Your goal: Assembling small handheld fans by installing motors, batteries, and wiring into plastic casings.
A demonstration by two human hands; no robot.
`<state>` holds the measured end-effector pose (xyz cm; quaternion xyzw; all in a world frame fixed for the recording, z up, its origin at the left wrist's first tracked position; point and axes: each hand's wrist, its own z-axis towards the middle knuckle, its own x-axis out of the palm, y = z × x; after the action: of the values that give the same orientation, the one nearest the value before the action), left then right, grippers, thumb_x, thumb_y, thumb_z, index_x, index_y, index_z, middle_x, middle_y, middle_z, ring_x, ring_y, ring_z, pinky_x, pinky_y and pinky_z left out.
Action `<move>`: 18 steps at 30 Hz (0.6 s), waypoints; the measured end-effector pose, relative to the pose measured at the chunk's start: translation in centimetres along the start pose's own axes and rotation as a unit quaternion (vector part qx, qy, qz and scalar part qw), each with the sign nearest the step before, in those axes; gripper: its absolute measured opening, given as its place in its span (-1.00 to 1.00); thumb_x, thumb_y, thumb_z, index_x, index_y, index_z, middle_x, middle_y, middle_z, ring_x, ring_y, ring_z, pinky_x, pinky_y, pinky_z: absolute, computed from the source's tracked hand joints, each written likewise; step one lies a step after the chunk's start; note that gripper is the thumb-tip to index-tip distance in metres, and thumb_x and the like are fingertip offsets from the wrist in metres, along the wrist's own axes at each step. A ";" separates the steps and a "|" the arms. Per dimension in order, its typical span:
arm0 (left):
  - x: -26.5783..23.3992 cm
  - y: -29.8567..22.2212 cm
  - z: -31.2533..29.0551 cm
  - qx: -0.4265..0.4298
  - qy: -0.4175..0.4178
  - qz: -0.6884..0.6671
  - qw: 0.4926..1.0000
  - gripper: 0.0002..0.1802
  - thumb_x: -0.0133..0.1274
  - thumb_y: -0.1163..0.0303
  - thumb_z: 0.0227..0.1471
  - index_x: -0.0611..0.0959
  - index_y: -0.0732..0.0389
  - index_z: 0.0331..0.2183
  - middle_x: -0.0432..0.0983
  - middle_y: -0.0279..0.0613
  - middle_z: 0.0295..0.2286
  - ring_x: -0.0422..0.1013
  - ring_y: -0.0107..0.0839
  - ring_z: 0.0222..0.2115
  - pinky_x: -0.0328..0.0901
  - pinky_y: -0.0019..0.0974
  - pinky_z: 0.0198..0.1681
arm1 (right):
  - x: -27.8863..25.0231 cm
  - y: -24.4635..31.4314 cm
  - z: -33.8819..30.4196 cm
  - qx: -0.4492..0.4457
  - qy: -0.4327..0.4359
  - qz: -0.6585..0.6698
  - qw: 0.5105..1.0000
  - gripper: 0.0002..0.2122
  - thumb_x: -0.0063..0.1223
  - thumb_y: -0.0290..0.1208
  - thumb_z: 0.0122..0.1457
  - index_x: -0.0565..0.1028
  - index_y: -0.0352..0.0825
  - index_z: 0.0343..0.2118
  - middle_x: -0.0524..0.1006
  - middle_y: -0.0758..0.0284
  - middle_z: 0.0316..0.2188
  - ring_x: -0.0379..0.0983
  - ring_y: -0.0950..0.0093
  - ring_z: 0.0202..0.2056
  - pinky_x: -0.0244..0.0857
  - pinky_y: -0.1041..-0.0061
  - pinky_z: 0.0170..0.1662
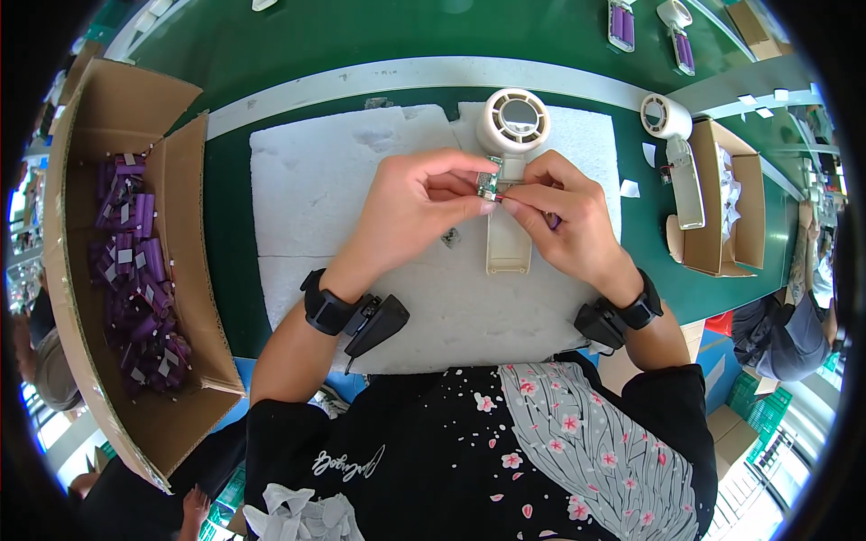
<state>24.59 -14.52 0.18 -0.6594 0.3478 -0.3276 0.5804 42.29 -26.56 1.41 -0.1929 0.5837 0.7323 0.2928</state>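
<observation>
A small green circuit board (487,180) is pinched between the fingertips of my left hand (401,203). My right hand (573,216) meets it there, thumb and forefinger closed on a thin reddish wire (502,198) at the board's edge. A bit of purple battery (552,219) shows under the right hand's fingers; the rest of it is hidden. Beneath both hands lies a cream handheld fan (514,122), its round grille at the far end and its open handle shell (508,248) pointing toward me.
White foam sheets (316,216) cover the green table. At left stands a cardboard box (194,316) of purple wired batteries (144,270). Rightward are another open fan (686,180) and a box (749,216) with white pieces. Farther off lie fans with purple batteries (622,25). People are nearby.
</observation>
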 end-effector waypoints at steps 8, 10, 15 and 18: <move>0.5 0.4 0.3 0.154 -0.019 0.136 0.979 -0.56 0.08 0.73 -0.10 0.60 0.29 -0.10 0.57 -0.23 -0.29 0.51 -0.50 -0.30 0.42 -0.44 -0.21 | -0.6 0.4 0.1 0.014 0.009 0.057 0.998 -0.79 0.21 -0.65 -0.02 0.56 -0.39 -0.27 0.41 0.31 -0.36 0.44 0.54 -0.54 0.32 0.61 -0.49; 0.9 0.2 0.1 0.146 -0.031 0.139 0.979 -0.55 0.07 0.73 -0.10 0.59 0.28 -0.09 0.57 -0.22 -0.29 0.50 -0.50 -0.30 0.42 -0.44 -0.22 | -0.2 0.7 0.2 0.048 -0.007 0.057 0.997 -0.78 0.22 -0.64 -0.02 0.56 -0.39 -0.25 0.42 0.31 -0.34 0.45 0.56 -0.55 0.32 0.63 -0.50; 1.5 0.5 0.2 0.159 -0.071 0.132 0.976 -0.58 0.12 0.68 -0.16 0.62 0.29 -0.14 0.57 -0.16 -0.36 0.52 -0.47 -0.41 0.42 -0.43 -0.30 | 0.2 0.9 0.5 0.043 -0.061 0.001 0.997 -0.74 0.29 -0.60 -0.05 0.55 -0.39 -0.24 0.46 0.32 -0.30 0.48 0.62 -0.57 0.33 0.69 -0.54; 1.4 0.8 0.3 0.173 -0.085 0.116 0.974 -0.61 0.16 0.65 -0.19 0.64 0.30 -0.19 0.58 -0.13 -0.39 0.53 -0.46 -0.46 0.43 -0.43 -0.34 | 0.4 0.4 0.5 0.003 -0.075 -0.028 0.997 -0.72 0.32 -0.57 -0.07 0.56 -0.38 -0.24 0.49 0.33 -0.29 0.49 0.63 -0.56 0.35 0.69 -0.54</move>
<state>25.53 -15.62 -0.63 -0.5300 0.3091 -0.2559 0.7471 41.76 -26.10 1.59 -0.1526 0.5566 0.7343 0.3574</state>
